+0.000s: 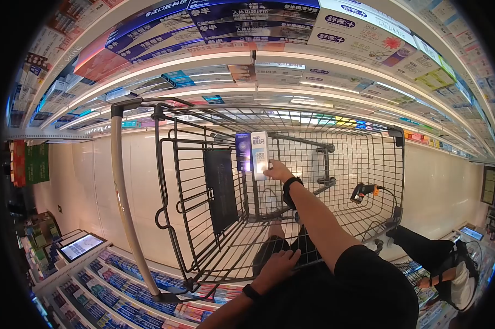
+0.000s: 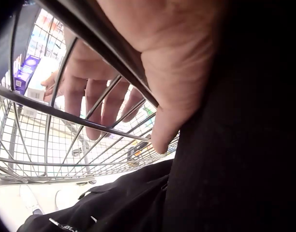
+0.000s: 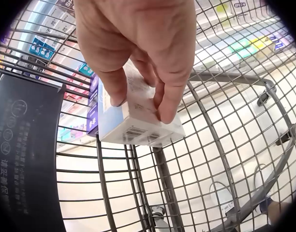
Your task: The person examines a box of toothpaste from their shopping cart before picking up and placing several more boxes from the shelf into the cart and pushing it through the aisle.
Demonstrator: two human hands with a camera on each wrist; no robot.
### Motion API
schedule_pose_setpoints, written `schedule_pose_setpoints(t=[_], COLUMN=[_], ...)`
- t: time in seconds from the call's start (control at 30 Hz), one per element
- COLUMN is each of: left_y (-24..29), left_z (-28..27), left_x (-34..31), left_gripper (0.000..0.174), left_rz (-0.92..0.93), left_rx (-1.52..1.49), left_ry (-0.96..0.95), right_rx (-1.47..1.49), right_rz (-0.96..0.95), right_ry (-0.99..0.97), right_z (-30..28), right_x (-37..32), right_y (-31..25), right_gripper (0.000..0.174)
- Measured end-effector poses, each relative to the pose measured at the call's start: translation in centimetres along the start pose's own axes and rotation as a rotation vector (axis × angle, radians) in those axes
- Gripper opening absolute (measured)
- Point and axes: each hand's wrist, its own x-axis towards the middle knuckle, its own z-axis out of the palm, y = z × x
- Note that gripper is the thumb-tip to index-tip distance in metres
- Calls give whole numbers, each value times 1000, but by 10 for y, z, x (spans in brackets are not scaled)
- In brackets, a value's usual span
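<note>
My right hand (image 1: 279,171) pinches a white toothpaste box (image 1: 260,156) between thumb and fingers, inside a black wire shopping cart (image 3: 213,128). In the right wrist view the thumb and fingertips press on the box near its end with the printed barcode. A purple box (image 1: 242,152) stands right beside it, on its left side. My left hand (image 1: 278,270) rests over the cart's near rim. Its fingers (image 2: 92,104) hang loosely down inside the wires, and the thumb lies on the outer side.
A black-and-orange handheld scanner (image 1: 365,192) hangs at the basket's right end. The cart handle (image 1: 128,208) is at the left, beside a dark panel (image 1: 221,189). Shelves of boxes (image 1: 258,27) run ahead; more shelves (image 1: 132,285) lie behind. Another person (image 1: 450,268) is at lower right.
</note>
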Motion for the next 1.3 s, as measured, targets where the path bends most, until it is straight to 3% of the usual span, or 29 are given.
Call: schedule_pose_setpoints(t=[0.1,0.3,0.4,0.63,0.73,0.9,1.0,1.03,1.2,1.27,1.3], left_y=[2,2,7,15,26,24,32,22,27,13,17], left_z=[-3,-4,-8,-14,-23,-14,-20,-10,-9,1,2], left_x=[2,3,4,3,3,3,6,5,4,1,3], left_gripper=[62,58,56,50,45,36,31,29,36,38,39], left_rz=[-8,-32,-47,-30,-32,25,-19,0,-157,-115,-99], left_rx=[-5,3,6,24,51,124,195,210,279,349,383], left_ry=[-21,-56,-79,-45,-33,29,-58,-27,-100,-30,-3], right_rx=[19,-91,-137,-226,-193,-240,-285,-393,-573,-580,-634], right_rz=[53,-23,-26,-131,-104,-191,-139,-259,-146,-231,-211], right_ry=[-41,-61,60,67,-52,-26,-25,63,218,359,324], right_z=[-1,2,5,-25,-59,-130,-180,-191,-223,-219,-219], right_x=[0,11,-1,-35,-82,-183,-250,-273,-331,-342,-350], right_y=[-7,-4,-10,-8,-5,48,93,108,174,168,155], right_gripper=[57,64,66,72,69,67,68,64,43,38,43])
